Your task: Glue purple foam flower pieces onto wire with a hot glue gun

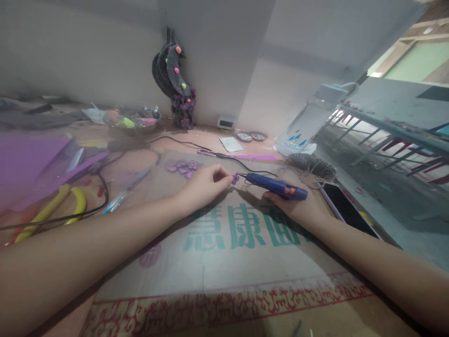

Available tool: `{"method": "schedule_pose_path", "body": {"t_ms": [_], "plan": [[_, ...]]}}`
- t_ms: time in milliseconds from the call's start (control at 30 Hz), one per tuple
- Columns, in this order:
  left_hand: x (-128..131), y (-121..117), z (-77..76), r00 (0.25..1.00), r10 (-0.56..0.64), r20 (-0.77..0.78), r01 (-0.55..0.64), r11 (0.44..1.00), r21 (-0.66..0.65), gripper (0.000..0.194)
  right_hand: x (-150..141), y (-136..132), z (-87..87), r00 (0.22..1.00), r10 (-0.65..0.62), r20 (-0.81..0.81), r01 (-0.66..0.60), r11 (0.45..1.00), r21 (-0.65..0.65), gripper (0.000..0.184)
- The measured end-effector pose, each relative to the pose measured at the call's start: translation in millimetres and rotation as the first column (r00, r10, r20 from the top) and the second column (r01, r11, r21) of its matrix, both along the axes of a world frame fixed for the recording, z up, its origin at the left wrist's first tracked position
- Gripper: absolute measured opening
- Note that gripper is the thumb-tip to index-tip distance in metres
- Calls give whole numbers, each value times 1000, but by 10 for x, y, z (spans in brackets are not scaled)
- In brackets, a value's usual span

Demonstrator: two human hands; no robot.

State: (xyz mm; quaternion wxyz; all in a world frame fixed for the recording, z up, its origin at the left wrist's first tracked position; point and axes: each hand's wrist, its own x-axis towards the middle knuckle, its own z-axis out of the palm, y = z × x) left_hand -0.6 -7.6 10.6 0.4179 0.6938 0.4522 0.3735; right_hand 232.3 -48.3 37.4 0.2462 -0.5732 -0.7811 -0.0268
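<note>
My left hand [206,186] pinches a small purple foam cutout [235,178] between thumb and fingertips; its exact shape is too small to tell. Wrapped round the handle of a blue glue gun [273,184] is my right hand [294,203]. The gun's metal nozzle points left and sits at the cutout, touching it or very close. Beyond my left hand lies a group of purple cutouts [184,167], some heart-like. Both hands are over a printed sheet [210,276] with green characters and a red patterned border.
A water bottle [303,119], grey yarn [312,166] and a phone [347,208] stand or lie at right. Yellow-handled scissors [75,206], a pen [126,192] and purple sheets [31,159] are at left. A black cord [182,140] crosses behind. Moon-shaped hangings [171,70] lean against the wall.
</note>
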Motion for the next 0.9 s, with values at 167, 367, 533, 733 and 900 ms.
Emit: {"method": "schedule_pose_path", "body": {"t_ms": [167,367,533,733,900], "plan": [[9,7,-26,1000,-11,2,11,1000,1,23,5,-6,-3,1000,-4,6,4,1000,-6,14],[14,27,-66,1000,-11,-22,12,999,43,23,-2,-12,11,1000,10,8,-10,1000,-19,11],[10,25,-63,999,-28,-26,29,999,32,24,-3,-13,24,999,26,26,-25,999,-29,8],[13,25,-69,1000,-22,-22,23,1000,16,23,3,-14,1,1000,26,-13,-26,999,-42,9],[5,33,-79,999,-17,-46,19,999,32,22,-5,-30,6,997,46,-58,-50,996,-69,10]]}}
